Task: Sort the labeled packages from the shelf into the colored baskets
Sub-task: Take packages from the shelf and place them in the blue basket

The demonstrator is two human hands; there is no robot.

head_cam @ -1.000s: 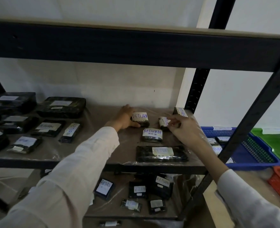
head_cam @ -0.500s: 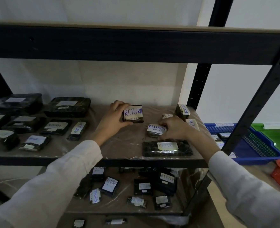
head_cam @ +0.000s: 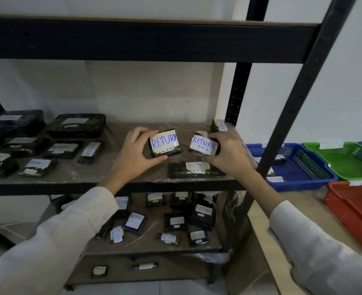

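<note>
On the shelf (head_cam: 48, 188) lie packages (head_cam: 75, 125), left and centre; baskets (head_cam: 299, 182) sit on the table (head_cam: 308, 199) to its right.

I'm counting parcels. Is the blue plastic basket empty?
Not empty: the blue plastic basket holds white-labelled dark packages, partly hidden behind the black shelf post.

wall (head_cam: 154, 88): painted off-white, seen behind and to the right of the rack | rack (head_cam: 146, 39): built of black metal uprights and beams, fitted with brown boards overlaid with clear film | floor (head_cam: 175, 288): laid in pale tiles | counter (head_cam: 310, 199): light wood, set right of the rack | light: dim, evenly spread
</note>
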